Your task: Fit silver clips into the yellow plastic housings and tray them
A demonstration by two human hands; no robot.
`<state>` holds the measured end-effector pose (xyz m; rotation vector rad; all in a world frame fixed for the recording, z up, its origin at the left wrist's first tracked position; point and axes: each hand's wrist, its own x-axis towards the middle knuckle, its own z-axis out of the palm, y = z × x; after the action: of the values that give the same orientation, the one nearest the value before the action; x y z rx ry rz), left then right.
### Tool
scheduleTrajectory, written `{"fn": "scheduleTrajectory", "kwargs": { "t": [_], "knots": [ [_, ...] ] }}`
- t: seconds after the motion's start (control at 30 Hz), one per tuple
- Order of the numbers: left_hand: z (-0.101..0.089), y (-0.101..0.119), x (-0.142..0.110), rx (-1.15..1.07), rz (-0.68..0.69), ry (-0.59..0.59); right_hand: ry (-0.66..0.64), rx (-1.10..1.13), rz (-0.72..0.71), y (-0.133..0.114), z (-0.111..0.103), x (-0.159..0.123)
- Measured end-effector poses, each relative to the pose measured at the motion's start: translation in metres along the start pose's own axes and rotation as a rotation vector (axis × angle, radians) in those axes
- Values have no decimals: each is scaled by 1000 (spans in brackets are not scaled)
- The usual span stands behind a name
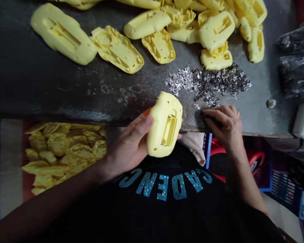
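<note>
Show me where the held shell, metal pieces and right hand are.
Held shell (158,124), head view: outer face, beside the slot.
Metal pieces (210,82), head view: middle of the pile.
Right hand (227,124), head view: back of the hand.

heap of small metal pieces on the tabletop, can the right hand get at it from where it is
Likely yes: the right hand is by the near edge of the tabletop, close to the small metal pieces, and nothing appears to stand between them.
</note>
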<state>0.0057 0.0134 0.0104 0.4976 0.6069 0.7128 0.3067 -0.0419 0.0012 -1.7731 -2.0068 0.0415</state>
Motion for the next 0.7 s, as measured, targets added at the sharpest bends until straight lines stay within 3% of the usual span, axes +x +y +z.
{"fn": "scheduleTrajectory", "kwargs": {
  "t": [0.23, 0.43, 0.7],
  "knots": [
    [8, 2, -3, 47, -86, 4, 31, 33, 61, -4, 4, 1],
    [7, -4, -1, 51, -181, -92, 26, 297, -170, -45, -23, 20],
    [7, -7, -5, 12, -148, -114, -70, 206, -395, -66, -35, 38]
  ]
}}
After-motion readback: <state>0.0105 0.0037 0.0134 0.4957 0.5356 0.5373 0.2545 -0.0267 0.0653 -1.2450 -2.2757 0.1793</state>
